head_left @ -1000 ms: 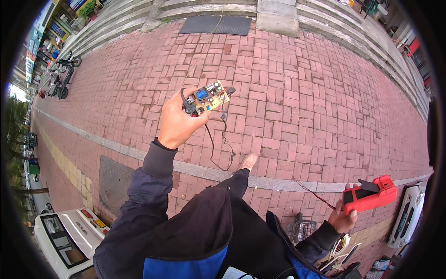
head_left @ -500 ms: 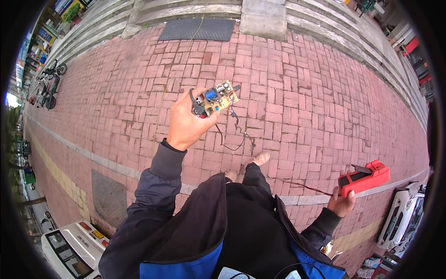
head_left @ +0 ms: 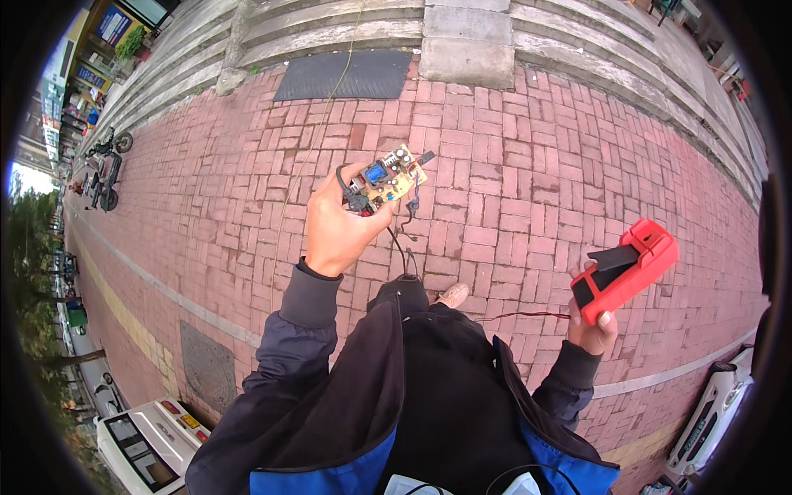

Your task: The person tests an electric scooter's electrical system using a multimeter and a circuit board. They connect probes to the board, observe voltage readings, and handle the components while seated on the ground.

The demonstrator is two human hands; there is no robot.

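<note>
My left hand (head_left: 337, 233) is closed around the edges of a tan circuit board (head_left: 403, 183), held above the pavement in front of me. The board carries a blue-wrapped transformer (head_left: 377, 172), several capacitors and dark wires; a thin black cable (head_left: 398, 242) hangs below it. To the right, my right hand (head_left: 592, 332) grips the lower end of a red multimeter (head_left: 639, 279). Its back faces up, with the black kickstand (head_left: 615, 258) swung out. From beside that hand a dark red lead (head_left: 528, 314) runs left toward my body. The meter's front is hidden.
Red brick paving (head_left: 487, 181) stretches around me, with concrete steps (head_left: 330, 33) at the far side. A black mat (head_left: 338, 76) lies by the steps. Parked motorbikes (head_left: 106, 169) stand at far left, a white van (head_left: 148, 445) at near left and a white car (head_left: 714, 412) at near right.
My right hand has raised the multimeter and turned it more upright, with its back more in view. The circuit board has barely shifted. My feet have moved, and the pavement lies differently in view.
</note>
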